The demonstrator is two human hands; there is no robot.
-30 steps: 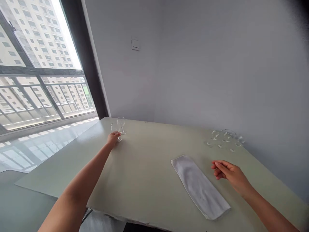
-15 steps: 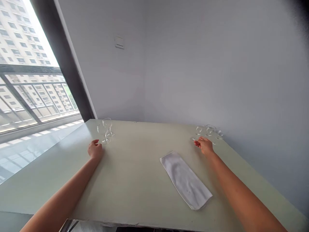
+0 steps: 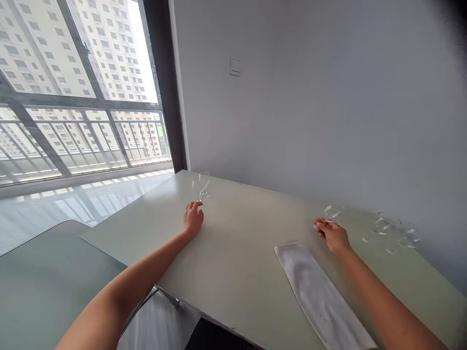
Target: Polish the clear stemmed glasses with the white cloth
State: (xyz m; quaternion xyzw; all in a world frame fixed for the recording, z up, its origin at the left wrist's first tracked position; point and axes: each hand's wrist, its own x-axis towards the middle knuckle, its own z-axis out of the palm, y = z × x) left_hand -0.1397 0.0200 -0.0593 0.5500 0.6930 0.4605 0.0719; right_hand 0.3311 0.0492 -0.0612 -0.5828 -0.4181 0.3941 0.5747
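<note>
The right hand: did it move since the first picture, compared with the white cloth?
Yes, the right hand moved forward, past the far end of the white cloth.

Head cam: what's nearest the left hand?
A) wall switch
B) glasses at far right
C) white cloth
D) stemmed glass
D: the stemmed glass stands right at the fingertips of the left hand, while the white cloth and the glasses at far right lie well off to the right.

We have a pale green rectangular tabletop (image 3: 248, 228): a clear stemmed wine glass (image 3: 202, 187) upright near the far corner, a long white cloth towel (image 3: 321, 296) at the front edge, faint clear glassware (image 3: 392, 232) far right.
</note>
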